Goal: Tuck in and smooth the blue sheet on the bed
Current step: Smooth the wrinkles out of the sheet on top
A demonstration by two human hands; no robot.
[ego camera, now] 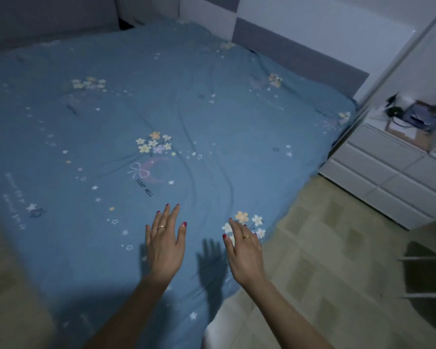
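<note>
Most of your blue sheet (161, 109) lies flat; your left hand (165, 250) and right hand (244, 255), fingers straight and empty, must smooth the wrinkles (212, 157).

**Colours and patterns**

Blue sheet (212, 127): printed with small white stars, clusters of yellow, orange, white and lilac flowers, a pink moon with a bow, black "SLEEP WELL" lettering. Headboard (300, 56): grey-purple panels against white. Drawer unit (388, 177): white. Floor (325, 248): beige tiles patterned with darker squares. Left hand (164, 250) and right hand (244, 255): nails painted red, a gold-coloured ring seen on each.
</note>
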